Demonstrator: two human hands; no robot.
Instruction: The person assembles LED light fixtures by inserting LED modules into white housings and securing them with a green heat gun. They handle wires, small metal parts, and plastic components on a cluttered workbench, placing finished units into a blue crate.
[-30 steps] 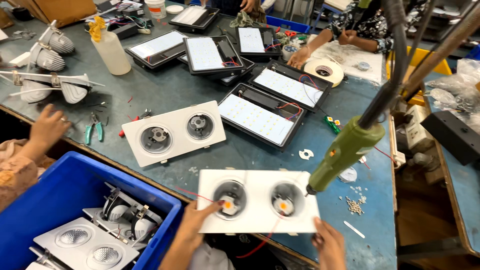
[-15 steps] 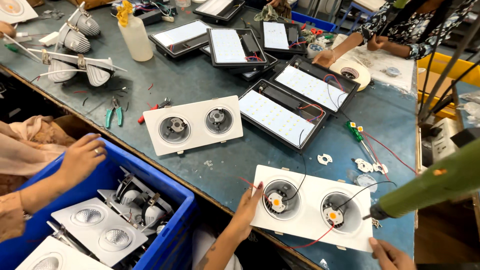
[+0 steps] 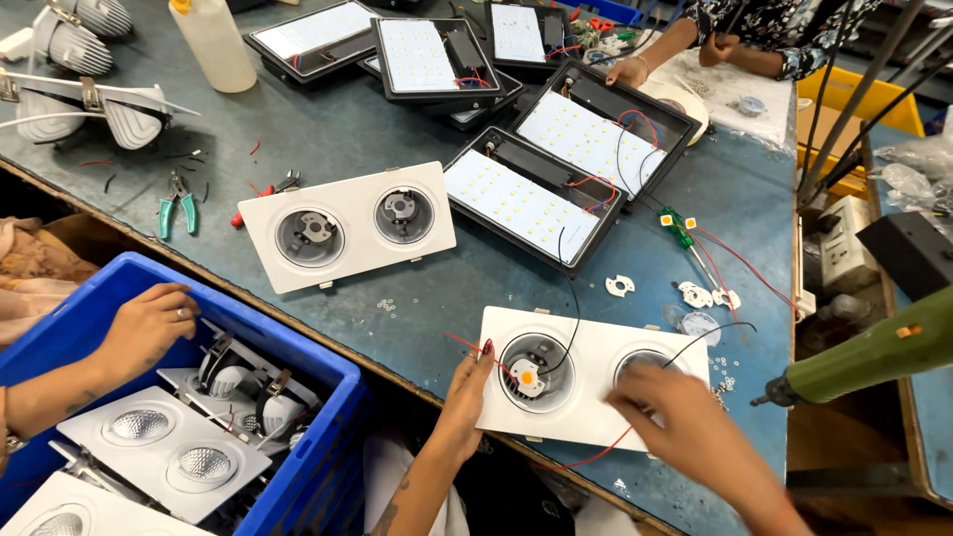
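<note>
A white twin light fixture (image 3: 596,347) lies at the table's near edge, with red and black wires trailing from it. Its left socket shows a yellow LED chip (image 3: 529,378). My left hand (image 3: 467,392) grips the fixture's left edge, fingers on top. My right hand (image 3: 685,422) lies over the right socket and hides it; whether it holds anything small cannot be made out. A green power screwdriver (image 3: 874,357) hangs free to the right of that hand, tip pointing left.
A second white twin fixture (image 3: 347,223) lies further back, beside open LED panels (image 3: 521,203). Pliers (image 3: 177,210), a bottle (image 3: 213,40) and small white parts (image 3: 695,293) are scattered around. A co-worker's hand (image 3: 149,323) rests on a blue crate (image 3: 328,367) of fixtures.
My right hand has come up from the near edge onto the fixture's right socket. The green screwdriver now hangs apart to the right. The co-worker's hand has dropped onto the blue crate.
</note>
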